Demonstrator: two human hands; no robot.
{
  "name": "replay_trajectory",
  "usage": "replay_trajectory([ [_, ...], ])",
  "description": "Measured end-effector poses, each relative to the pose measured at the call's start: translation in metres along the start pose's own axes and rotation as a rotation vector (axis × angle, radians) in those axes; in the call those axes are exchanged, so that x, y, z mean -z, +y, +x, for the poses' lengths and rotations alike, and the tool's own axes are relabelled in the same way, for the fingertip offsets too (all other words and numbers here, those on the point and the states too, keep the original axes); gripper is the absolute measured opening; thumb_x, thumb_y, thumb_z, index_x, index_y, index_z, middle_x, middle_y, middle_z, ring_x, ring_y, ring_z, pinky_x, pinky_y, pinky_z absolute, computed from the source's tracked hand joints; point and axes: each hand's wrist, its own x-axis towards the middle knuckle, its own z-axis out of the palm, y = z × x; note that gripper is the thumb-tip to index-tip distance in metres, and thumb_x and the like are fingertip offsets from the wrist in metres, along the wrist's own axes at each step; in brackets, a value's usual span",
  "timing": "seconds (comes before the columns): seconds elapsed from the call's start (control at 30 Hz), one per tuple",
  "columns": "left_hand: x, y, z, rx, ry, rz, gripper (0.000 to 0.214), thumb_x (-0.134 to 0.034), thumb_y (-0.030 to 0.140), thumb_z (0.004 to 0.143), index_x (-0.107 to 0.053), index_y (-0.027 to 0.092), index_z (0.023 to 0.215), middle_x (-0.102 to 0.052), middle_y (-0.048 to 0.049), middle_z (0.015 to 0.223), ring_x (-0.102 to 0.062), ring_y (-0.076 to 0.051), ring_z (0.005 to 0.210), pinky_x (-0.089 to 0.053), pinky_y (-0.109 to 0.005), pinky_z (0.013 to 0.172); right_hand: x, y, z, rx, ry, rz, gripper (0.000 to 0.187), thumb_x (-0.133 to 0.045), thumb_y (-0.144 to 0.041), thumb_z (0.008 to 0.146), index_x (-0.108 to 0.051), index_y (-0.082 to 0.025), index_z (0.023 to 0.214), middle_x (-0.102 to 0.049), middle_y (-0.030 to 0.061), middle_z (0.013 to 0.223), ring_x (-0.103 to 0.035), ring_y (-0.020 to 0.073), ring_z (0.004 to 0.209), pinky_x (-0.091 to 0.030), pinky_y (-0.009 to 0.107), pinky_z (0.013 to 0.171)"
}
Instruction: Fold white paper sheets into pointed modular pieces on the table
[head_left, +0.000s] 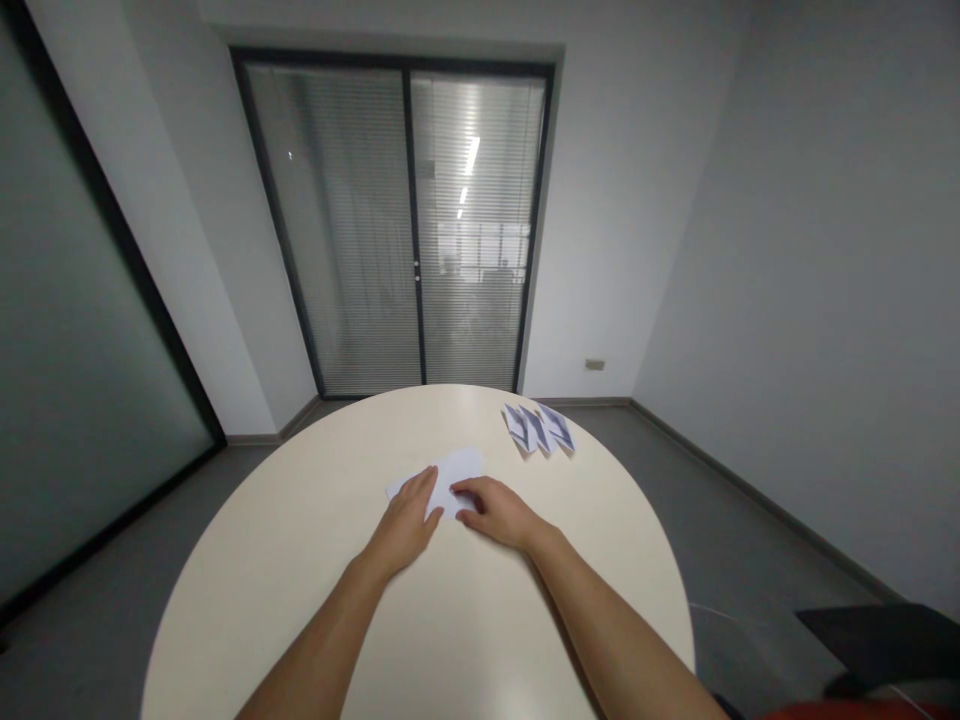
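Note:
A sheet of white paper [461,465] lies on the round cream table [442,620] in front of me, its left corner showing beyond my left hand. My left hand [407,522] rests flat on the left part of the paper, fingers stretched and thumb apart. On the right side of the sheet, my right hand [499,510] touches it with curved fingers; a gap shows between its thumb and forefinger. Part of the paper is hidden under both hands. Toward the table's far right edge, several folded white paper pieces [538,430] lie in a row.
Behind the table is a dark-framed glass door [416,220] with blinds. A frosted glass panel [82,350] stands at the left. A dark chair part [885,640] shows at lower right, beside something red [832,712]. Grey floor [720,530] surrounds the table.

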Motion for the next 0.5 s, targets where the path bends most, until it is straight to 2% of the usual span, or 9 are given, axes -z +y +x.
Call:
replay_trajectory([
  [0.13, 0.001, 0.003, 0.0, 0.005, -0.057, 0.06, 0.048, -0.047, 0.029, 0.096, -0.054, 0.014, 0.141, -0.04, -0.015, 0.158, -0.037, -0.029, 0.146, -0.031, -0.048, 0.121, -0.002, 0.004, 0.001, 0.058, -0.023, -0.02, 0.035, -0.065, -0.028, 0.087, -0.073, -0.018, 0.119, -0.072, 0.0108, 0.122, -0.064, 0.0244, 0.113, -0.046, 0.036, 0.102],
  [0.27, 0.008, 0.011, 0.0, -0.005, -0.062, 0.113, 0.039, -0.046, 0.027, 0.096, -0.065, 0.016, 0.129, -0.048, -0.0122, 0.153, -0.042, -0.03, 0.141, -0.034, -0.048, 0.118, 0.001, 0.001, 0.0, 0.106, -0.031, -0.057, 0.034, -0.066, -0.033, 0.086, -0.076, -0.019, 0.116, -0.07, 0.012, 0.127, -0.063, 0.0264, 0.119, -0.044, 0.037, 0.105],
  [0.4, 0.014, 0.018, -0.001, 0.018, -0.095, 0.138, 0.042, -0.042, 0.024, 0.097, -0.064, 0.017, 0.132, -0.056, -0.0125, 0.146, -0.05, -0.029, 0.132, -0.04, -0.045, 0.112, 0.009, -0.007, 0.0, 0.127, -0.062, -0.077, 0.029, -0.067, -0.034, 0.085, -0.079, -0.02, 0.108, -0.075, 0.01, 0.116, -0.067, 0.0261, 0.109, -0.046, 0.035, 0.098],
  [0.5, 0.013, 0.018, -0.003, 0.056, -0.102, 0.138, 0.046, -0.043, 0.032, 0.098, -0.06, 0.017, 0.137, -0.053, -0.0143, 0.148, -0.048, -0.03, 0.136, -0.036, -0.047, 0.115, 0.011, -0.01, 0.001, 0.131, -0.108, -0.076, 0.029, -0.068, -0.03, 0.083, -0.078, -0.022, 0.109, -0.077, 0.0066, 0.11, -0.068, 0.025, 0.105, -0.047, 0.034, 0.096],
])
